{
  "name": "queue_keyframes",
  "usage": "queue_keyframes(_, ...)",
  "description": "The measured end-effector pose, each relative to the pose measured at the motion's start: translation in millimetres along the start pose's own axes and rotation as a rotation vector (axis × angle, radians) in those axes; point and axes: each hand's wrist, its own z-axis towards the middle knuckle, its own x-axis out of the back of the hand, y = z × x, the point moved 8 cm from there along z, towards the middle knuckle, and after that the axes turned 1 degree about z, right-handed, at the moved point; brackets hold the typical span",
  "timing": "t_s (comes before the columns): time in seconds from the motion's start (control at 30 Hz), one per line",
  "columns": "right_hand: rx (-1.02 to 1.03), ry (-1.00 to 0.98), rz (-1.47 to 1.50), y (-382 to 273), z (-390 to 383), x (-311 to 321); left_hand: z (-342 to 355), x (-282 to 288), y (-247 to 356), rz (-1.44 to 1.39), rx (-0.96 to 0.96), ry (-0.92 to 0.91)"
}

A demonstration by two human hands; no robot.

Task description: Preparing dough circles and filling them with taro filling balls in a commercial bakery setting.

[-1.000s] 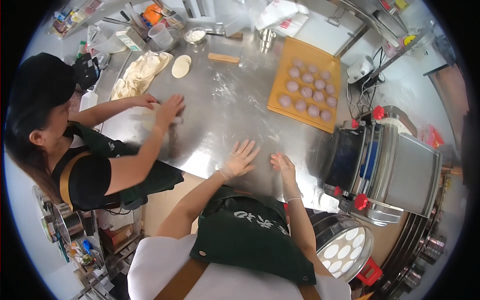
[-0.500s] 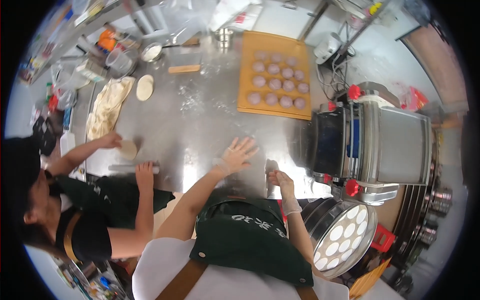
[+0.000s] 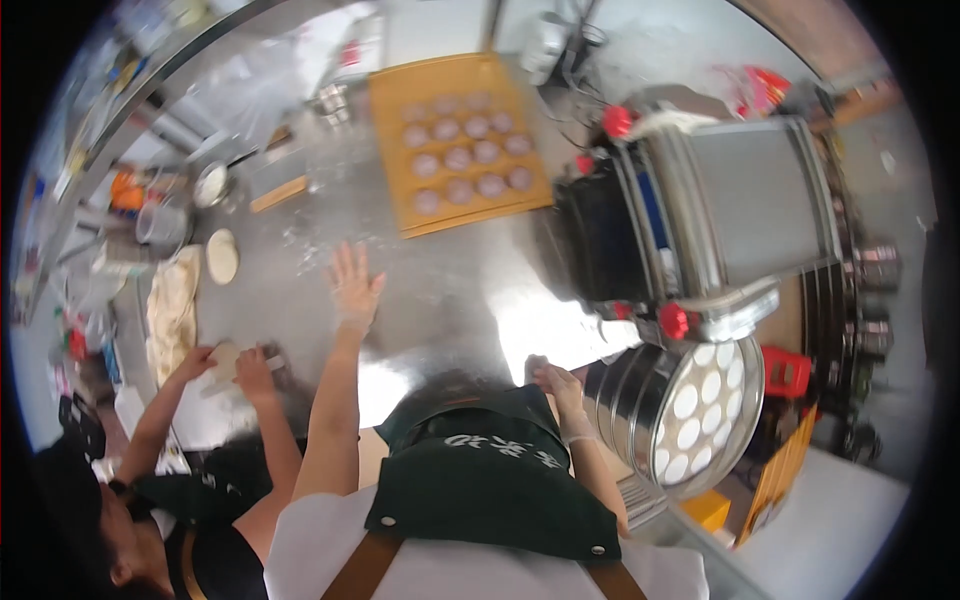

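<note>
My left hand (image 3: pixel 355 290), in a clear glove, reaches out over the steel table (image 3: pixel 430 290) with fingers spread and nothing in them. It is nearest to the wooden board (image 3: pixel 470 215), which carries rows of pale purple balls (image 3: pixel 458 159). My right hand (image 3: pixel 562 391), also gloved, is by the table's near edge with its fingers curled in. A small dark patch shows at its fingertips; whether it is a held thing or a reflection is unclear. Beside this hand stands a round metal steamer (image 3: pixel 625 400) with several white discs (image 3: pixel 688 433) in it.
A metal roller machine (image 3: pixel 690 220) with red knobs stands at the right. To the left a co-worker's hands (image 3: pixel 255 372) handle a flat dough round (image 3: pixel 226 362). A long dough piece (image 3: pixel 172 315), a dough oval (image 3: pixel 222 256) and a wooden-handled scraper (image 3: pixel 279 194) lie beyond.
The whole view has swung, shifting the table's things leftward. My left hand has moved left and farther out. The right hand stays curled near the edge. The co-worker's hands have come together at the dough round.
</note>
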Motion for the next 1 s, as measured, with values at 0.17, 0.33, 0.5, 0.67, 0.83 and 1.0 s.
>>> queue_keyframes(0.17,0.193,-0.057,-0.372,-2,18,-16,-40,45,30,-0.356,-0.027,0.152)
queue_keyframes(0.33,0.298,0.179,-0.470,-18,9,0,-96,62,77,-0.423,-0.301,0.117)
queue_keyframes(0.5,0.229,0.236,-0.483,-22,-19,31,-119,10,86,-0.028,-0.352,-0.135)
queue_keyframes(0.67,0.223,0.393,-0.464,17,-52,77,-111,37,78,-0.317,-0.292,0.027)
queue_keyframes(0.83,0.109,0.526,-0.324,71,-105,116,-112,29,95,-0.341,-0.287,-0.049)
queue_keyframes(1.0,-0.059,0.677,-0.227,142,-160,140,-129,35,151,-0.335,-0.536,-0.137)
